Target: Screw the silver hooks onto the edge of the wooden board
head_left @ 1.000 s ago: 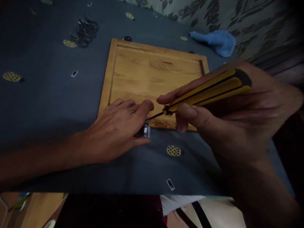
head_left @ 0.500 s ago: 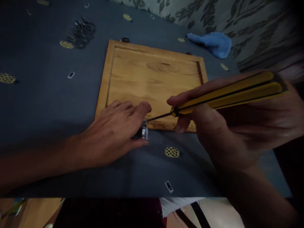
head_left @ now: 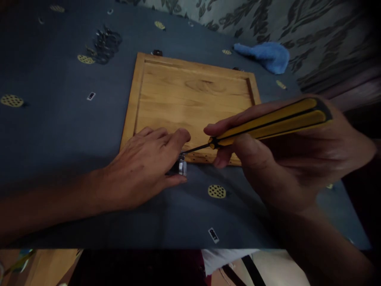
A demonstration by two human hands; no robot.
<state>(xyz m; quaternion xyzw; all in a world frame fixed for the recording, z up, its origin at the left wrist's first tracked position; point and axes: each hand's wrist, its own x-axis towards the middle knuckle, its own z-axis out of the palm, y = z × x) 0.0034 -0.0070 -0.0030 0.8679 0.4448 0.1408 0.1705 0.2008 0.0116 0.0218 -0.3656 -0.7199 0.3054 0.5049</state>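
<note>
While the left hand (head_left: 145,169) holds shiny hardware (head_left: 182,168), the right (head_left: 287,165) grasps a yellow screwdriver (head_left: 274,123).

Dim light here, the board (head_left: 190,93) catching most of it, a pale glint on the hinge (head_left: 182,167), soft shadow beside the left hand (head_left: 145,167), the far pile (head_left: 103,45) blurry, the top-right corner sinking into black.

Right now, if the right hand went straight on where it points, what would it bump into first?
Probably the small metal piece: the yellow-and-black screwdriver in the right hand has its tip about there. Next comes the left hand, though depth is unclear.
</note>
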